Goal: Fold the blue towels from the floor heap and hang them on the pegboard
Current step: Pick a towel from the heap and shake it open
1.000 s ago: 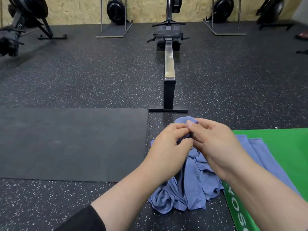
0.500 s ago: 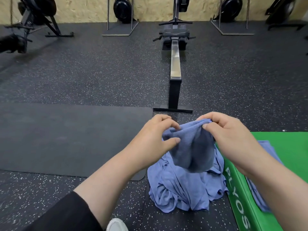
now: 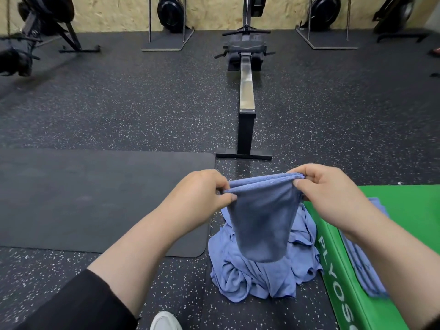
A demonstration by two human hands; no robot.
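A blue towel [image 3: 262, 225] hangs doubled between my hands above the floor. My left hand [image 3: 200, 198] pinches its top edge at the left corner. My right hand [image 3: 326, 194] pinches the top edge at the right corner, so the edge is stretched between them. Below it, a crumpled heap of blue towels [image 3: 259, 277] lies on the speckled rubber floor. More blue towel [image 3: 364, 258] lies flat on top of the green plyo box [image 3: 409, 210] at the right. No pegboard is in view.
A black mat [image 3: 95, 198] covers the floor to the left of the heap. A rowing machine [image 3: 246, 91] stretches straight ahead, its foot just beyond my hands. Other gym machines stand along the far wall. The toe of a white shoe [image 3: 164, 321] shows at the bottom.
My hands have drawn apart from a close pinch over the heap, lifting one towel and spreading its top edge between them.
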